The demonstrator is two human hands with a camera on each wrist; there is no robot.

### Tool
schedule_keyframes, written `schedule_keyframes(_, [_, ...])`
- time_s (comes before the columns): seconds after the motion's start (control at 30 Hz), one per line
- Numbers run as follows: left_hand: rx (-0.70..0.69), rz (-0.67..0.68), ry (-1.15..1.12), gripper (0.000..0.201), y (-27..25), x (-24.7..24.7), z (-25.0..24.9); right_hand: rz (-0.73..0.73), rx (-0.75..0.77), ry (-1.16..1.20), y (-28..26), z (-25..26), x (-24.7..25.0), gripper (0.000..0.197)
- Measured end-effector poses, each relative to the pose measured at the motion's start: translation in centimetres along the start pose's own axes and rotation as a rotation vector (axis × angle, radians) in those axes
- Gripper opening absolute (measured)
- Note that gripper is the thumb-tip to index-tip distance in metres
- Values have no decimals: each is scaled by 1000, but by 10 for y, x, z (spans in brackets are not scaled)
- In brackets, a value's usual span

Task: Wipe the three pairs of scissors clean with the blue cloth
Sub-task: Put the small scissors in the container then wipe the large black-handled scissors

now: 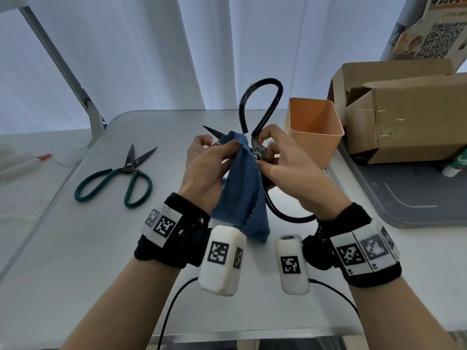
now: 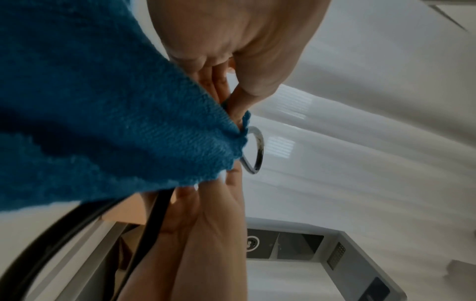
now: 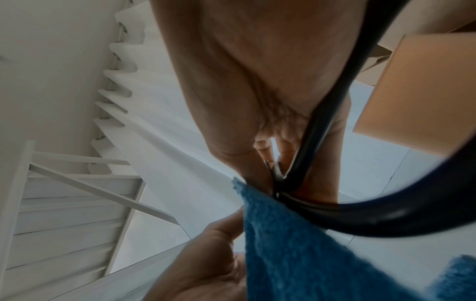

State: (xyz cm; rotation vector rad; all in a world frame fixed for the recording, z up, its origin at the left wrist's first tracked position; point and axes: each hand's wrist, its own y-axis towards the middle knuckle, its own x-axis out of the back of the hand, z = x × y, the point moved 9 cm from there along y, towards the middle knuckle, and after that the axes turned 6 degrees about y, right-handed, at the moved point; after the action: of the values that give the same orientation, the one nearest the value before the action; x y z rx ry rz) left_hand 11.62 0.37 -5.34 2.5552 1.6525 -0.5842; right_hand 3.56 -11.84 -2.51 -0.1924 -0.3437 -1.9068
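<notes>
Large black-handled scissors [image 1: 262, 107] are held up over the table's middle. My right hand [image 1: 283, 162] grips them near the pivot; one handle loop rises behind and the other curves under my wrist. My left hand [image 1: 209, 160] pinches the blue cloth [image 1: 242, 188] around the blades, whose dark tip [image 1: 211, 130] pokes out to the left. The cloth [image 2: 103, 112] fills the left wrist view, beside a handle loop [image 2: 257, 150]. In the right wrist view the black handle [image 3: 335, 126] crosses my palm above the cloth [image 3: 309, 254]. Green-handled scissors [image 1: 118, 178] lie open on the table at left.
An orange square cup [image 1: 313, 127] stands just right of my hands. Behind it lie open cardboard boxes [image 1: 404, 117] on a grey mat [image 1: 404, 198]. White tubes [image 1: 22, 165] lie at the far left. The white table [image 1: 75, 248] stretches toward me, with wrist cables trailing over its front.
</notes>
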Motion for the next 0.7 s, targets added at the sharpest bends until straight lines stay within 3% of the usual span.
schedule_keyframes(0.43, [-139,-102,-15,36,24,36,-24,45,-63,53,-8,-2,4,29])
schedule_keyframes(0.57, [-225,-245,14,28,25,68,-40,-79,-97,81,-7,-6,29,29])
schedule_keyframes(0.7, [-251,-252,120,22,24,64,-39,-134,-94,91,0,0,33,29])
